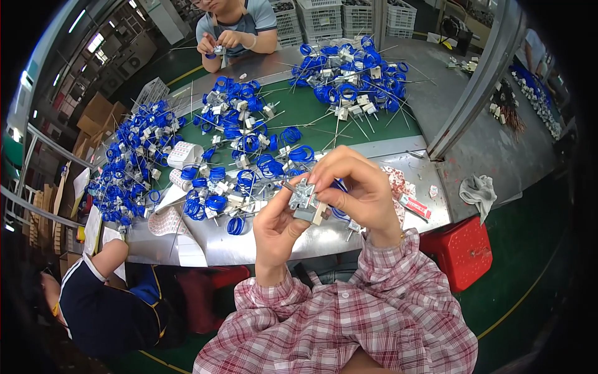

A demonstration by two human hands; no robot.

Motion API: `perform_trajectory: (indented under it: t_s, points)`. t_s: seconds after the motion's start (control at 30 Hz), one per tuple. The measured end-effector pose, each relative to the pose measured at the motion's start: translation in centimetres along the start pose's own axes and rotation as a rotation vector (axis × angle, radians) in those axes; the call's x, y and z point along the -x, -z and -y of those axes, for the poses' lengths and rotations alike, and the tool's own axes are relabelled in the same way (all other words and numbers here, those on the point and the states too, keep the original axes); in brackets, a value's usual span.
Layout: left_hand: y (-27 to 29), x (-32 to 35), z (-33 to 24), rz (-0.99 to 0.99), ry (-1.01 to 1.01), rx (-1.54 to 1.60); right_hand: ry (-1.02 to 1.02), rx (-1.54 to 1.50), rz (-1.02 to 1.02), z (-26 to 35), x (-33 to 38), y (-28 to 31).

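Between my two hands, above the table's near edge, is a small capillary thermostat [304, 198] with a silver metal face, a grey body and a cream block. My left hand [274, 235] grips it from the left and below, thumb and fingers closed round its side. My right hand [360, 192] pinches its upper right part with thumb and forefinger. Blue coiled tubing [339, 214] shows just under the right hand; I cannot tell whether it belongs to the held piece. Close beyond my hands lie several more thermostats with blue coils [271, 166] and thin metal rods.
Heaps of thermostats [352, 78] cover the green mat [349, 136]. Label rolls [185, 154] lie left of centre. To the right are a red-and-white tube [415, 207], a metal post [467, 100], a rag [478, 192] and a red stool [464, 255]. Co-workers sit opposite and at left.
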State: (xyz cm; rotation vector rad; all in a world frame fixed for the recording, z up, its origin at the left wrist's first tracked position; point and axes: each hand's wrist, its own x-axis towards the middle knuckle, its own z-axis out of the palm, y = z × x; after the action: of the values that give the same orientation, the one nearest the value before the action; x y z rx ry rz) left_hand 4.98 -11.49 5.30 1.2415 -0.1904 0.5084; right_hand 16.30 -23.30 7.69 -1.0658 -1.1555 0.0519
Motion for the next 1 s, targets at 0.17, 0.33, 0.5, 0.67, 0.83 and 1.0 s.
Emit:
perform_trajectory:
  t_s: [0.17,0.33,0.5,0.67,0.83,1.0]
  points:
    - [0.5,0.1,0.3,0.015,0.01,-0.042,-0.024,0.111,0.039,0.5,-0.5,0.0]
    - [0.5,0.2,1.3,-0.056,-0.065,-0.063,0.014,0.238,0.035,0.0,-0.2,-0.4]
    - [0.2,0.1,1.6,-0.146,-0.114,-0.091,0.118,0.42,-0.089,-0.6,0.4,-1.3]
    - [0.2,0.0,1.7,-0.163,-0.13,-0.053,0.184,0.437,-0.197,-1.6,1.1,-2.0]
    - [0.5,0.2,1.8,-0.173,-0.123,-0.062,0.307,0.454,-0.238,-2.5,1.5,-2.6]
    - [0.8,0.8,2.4,-0.402,-0.164,-0.466,0.269,0.343,-0.283,-3.0,1.1,-2.9]
